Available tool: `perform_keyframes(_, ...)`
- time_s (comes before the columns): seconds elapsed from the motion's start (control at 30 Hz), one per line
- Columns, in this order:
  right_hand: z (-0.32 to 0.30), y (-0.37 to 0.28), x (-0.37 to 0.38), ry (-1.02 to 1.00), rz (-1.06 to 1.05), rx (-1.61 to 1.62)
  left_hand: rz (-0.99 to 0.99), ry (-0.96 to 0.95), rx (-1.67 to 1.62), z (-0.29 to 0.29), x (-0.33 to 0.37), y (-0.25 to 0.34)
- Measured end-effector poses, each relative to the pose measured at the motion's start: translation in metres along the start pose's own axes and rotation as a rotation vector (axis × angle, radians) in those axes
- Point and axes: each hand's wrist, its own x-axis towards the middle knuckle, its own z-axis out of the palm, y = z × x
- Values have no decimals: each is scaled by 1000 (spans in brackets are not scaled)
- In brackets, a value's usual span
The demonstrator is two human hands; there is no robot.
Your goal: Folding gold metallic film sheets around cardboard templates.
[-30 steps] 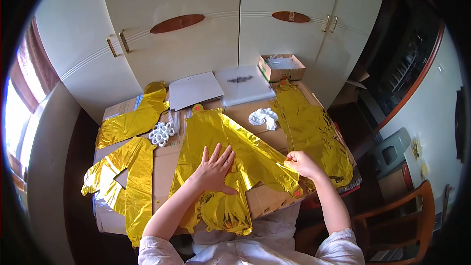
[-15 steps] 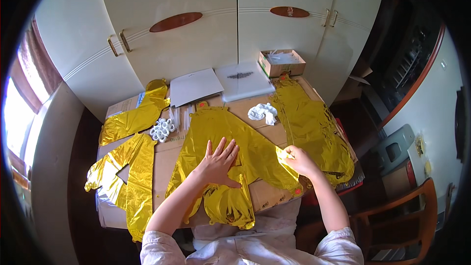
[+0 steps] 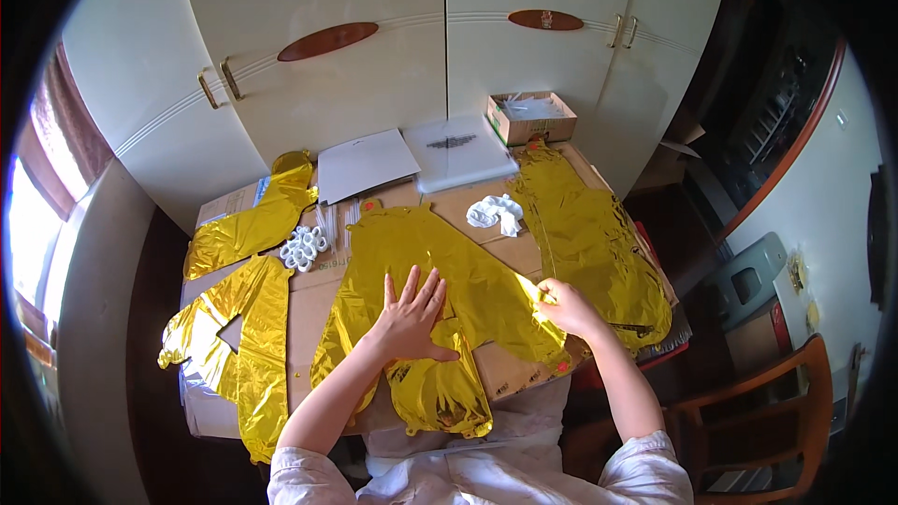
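A large flat gold foil balloon point(image 3: 402, 243) lies in the middle of the table, its lower part creased and folded near the front edge. My left hand point(image 3: 412, 323) rests palm down on it, fingers spread and holding nothing. At the balloon's right side, my right hand point(image 3: 567, 310) pinches its edge between thumb and fingers, and the foil bunches up there. Another gold foil balloon point(image 3: 594, 257) lies flat beyond my right hand. To the left are a gold foil balloon with a hole point(image 3: 264, 355) and a smaller gold foil piece point(image 3: 241, 236).
White rings point(image 3: 304, 248) sit clustered beside thin clear tubes point(image 3: 327, 223). A crumpled white cloth point(image 3: 496, 215), white sheets point(image 3: 368, 165), a clear plastic packet point(image 3: 463, 154) and an open cardboard box point(image 3: 531, 120) lie farther back. A wooden chair point(image 3: 758, 421) stands at the right; cupboards point(image 3: 318, 0) rise behind.
My right hand has shifted slightly with the pinched foil edge, which looks more gathered at the fingers. My left hand stays flat on the balloon. The whole view has shifted slightly.
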Motion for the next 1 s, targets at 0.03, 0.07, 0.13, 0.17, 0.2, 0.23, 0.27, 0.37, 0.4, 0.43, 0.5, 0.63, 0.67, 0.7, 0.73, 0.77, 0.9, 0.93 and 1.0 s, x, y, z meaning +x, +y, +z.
perform_keyframes(0.03,1,3,1,5,-8,7,14,4,-3,2,0,0)
perform_keyframes(0.07,2,6,0,6,-4,20,29,8,-7,4,2,1)
perform_keyframes(0.13,3,4,3,0,-12,47,51,16,-9,4,2,0)
perform_keyframes(0.17,4,4,4,8,-32,26,68,18,-11,3,3,1)
perform_keyframes(0.2,5,5,3,20,-49,4,90,21,-15,3,5,3)
perform_keyframes(0.23,5,5,3,32,-65,-19,92,19,-8,3,7,4)
perform_keyframes(0.27,5,5,4,30,-61,-11,95,17,-1,2,9,5)
perform_keyframes(0.37,2,4,3,9,-32,23,101,12,13,1,13,3)
perform_keyframes(0.4,0,0,1,-7,-11,40,104,9,14,2,14,2)
perform_keyframes(0.43,-2,-1,0,-23,11,56,102,3,14,1,14,1)
perform_keyframes(0.5,0,3,-2,-8,-27,104,96,-12,12,-1,14,-2)
perform_keyframes(0.63,-3,-24,-18,-93,40,465,91,-18,5,0,14,-2)
perform_keyframes(0.67,0,-29,-21,-106,-4,507,99,-9,-16,1,15,-3)
perform_keyframes(0.7,3,-36,-24,-113,-35,509,106,-1,-32,1,16,-3)
perform_keyframes(0.73,7,-46,-26,-135,-66,530,115,8,-48,1,16,-3)
perform_keyframes(0.77,12,-55,-27,-156,-97,551,108,6,-46,3,16,-3)
perform_keyframes(0.9,42,-79,-21,-218,-136,573,79,-10,-39,2,17,-2)
perform_keyframes(0.93,51,-85,-20,-237,-125,603,67,-20,-37,0,16,-1)
perform_keyframes(1.0,70,-94,-18,-249,-137,642,72,-47,-58,-8,13,-3)
